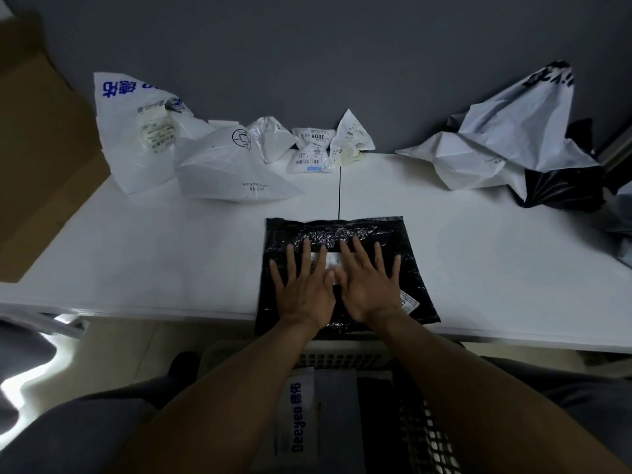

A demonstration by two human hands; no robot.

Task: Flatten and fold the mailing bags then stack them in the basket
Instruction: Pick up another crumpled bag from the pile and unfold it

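Observation:
A black mailing bag (393, 234) with a white label lies flat at the near edge of the white table (154, 251). My left hand (302, 289) and my right hand (371, 285) press on it side by side, fingers straight and spread, thumbs almost touching. Below the table edge, on my lap, sits a white mesh basket (342, 357) holding folded bags, among them a white one with blue lettering (295, 415) and a dark one beside it.
Several crumpled white bags (225, 172) lie along the back of the table at left and centre. A large white bag (496, 142) over a black one (561, 189) sits at back right. A cardboard box (37, 159) stands at left. A grey wall is behind.

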